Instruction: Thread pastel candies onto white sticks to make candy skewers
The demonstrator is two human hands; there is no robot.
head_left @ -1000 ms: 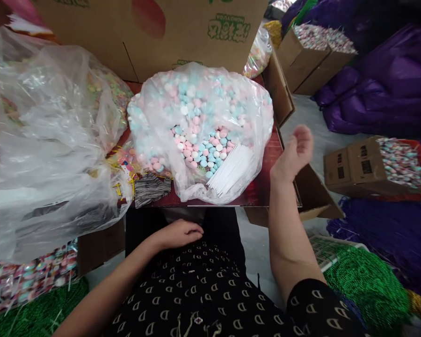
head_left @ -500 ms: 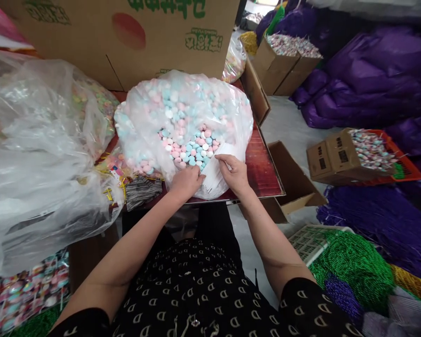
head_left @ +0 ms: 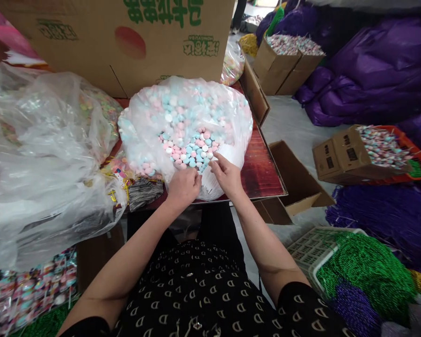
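A large clear plastic bag (head_left: 143, 105) bulges with pink, blue and white button-shaped candies (head_left: 182, 150), bare through its opening. My left hand (head_left: 184, 187) rests at the front edge of that opening, fingers curled; what they hold, if anything, is hidden. Thumb and forefinger of my right hand (head_left: 228, 175) are slightly apart beside the nearest candies, with nothing visible between them. Thin white strips or sticks (head_left: 208, 181), too indistinct to name, lie on the bag between both hands. A dark striped bundle (head_left: 144, 192) sits left of my left hand.
The dark red table (head_left: 263, 168) ends at my lap. A big cardboard box (head_left: 91, 47) stands behind the bag. Another plastic bag (head_left: 49, 154) covers the left side. Open cartons (head_left: 294, 182), a pale crate (head_left: 308, 248) with green strands and purple sacks (head_left: 379, 70) are at right.
My right hand has shifted slightly left and its pinched thumb and forefinger have parted. My left hand has drawn slightly back, its fingers more curled. The whole view has shifted slightly.
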